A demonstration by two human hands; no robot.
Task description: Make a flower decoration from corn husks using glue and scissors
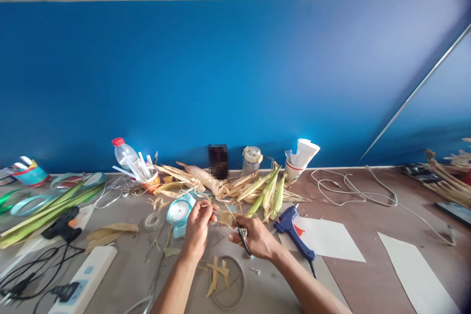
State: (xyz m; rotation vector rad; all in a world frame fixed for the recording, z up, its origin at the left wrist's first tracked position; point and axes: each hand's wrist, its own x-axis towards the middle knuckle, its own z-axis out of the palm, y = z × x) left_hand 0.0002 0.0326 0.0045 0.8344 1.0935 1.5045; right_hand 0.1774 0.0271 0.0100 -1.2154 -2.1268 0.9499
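Note:
My left hand (198, 223) is closed in a pinch on a thin pale strip whose kind is hard to make out. Just to its right, my right hand (257, 236) is wrapped round a black-handled tool (243, 241) with a thin metal tip that points up and left. A pale thread or wire shows by that handle. Between and beyond both hands lie dried corn husks (246, 186) and greener husks (271, 192). Below them on the table, cut husk pieces (219, 274) lie across a round wire ring (241, 284).
A blue glue gun (294, 230) lies on white paper (331, 238) at right. Left are ribbon on a light-blue spool (180, 210), a power strip (86, 279) and black cables (29, 270). At the back stand a bottle (127, 154), a jar (251, 161) and a paper cup (293, 170).

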